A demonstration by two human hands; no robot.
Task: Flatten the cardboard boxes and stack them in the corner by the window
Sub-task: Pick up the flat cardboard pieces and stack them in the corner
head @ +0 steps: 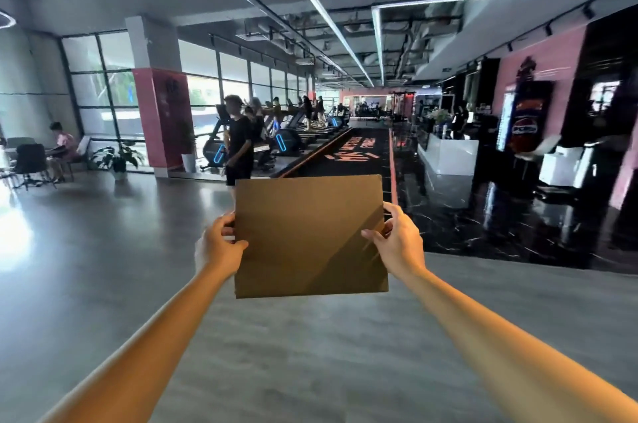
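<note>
holding a flattened cardboard box (309, 236) upright at arm's length, the left hand (219, 244) pinches its left edge with the thumb across the near face and fingers curled behind, and the right hand (397, 237) pinches the right edge the same way, at about the same height. the panel sits square between the two grips at the centre of the frame, its long axis running left to right, its broad face toward the camera. neither hand looks nearer. outward from there, grey floor (103, 267) spreads to the lower left. the window (103, 87) stands in the upper left of the frame, well apart from the panel, so the carry likely calls for a turn left. i cannot tell which corner takes the stack.
</note>
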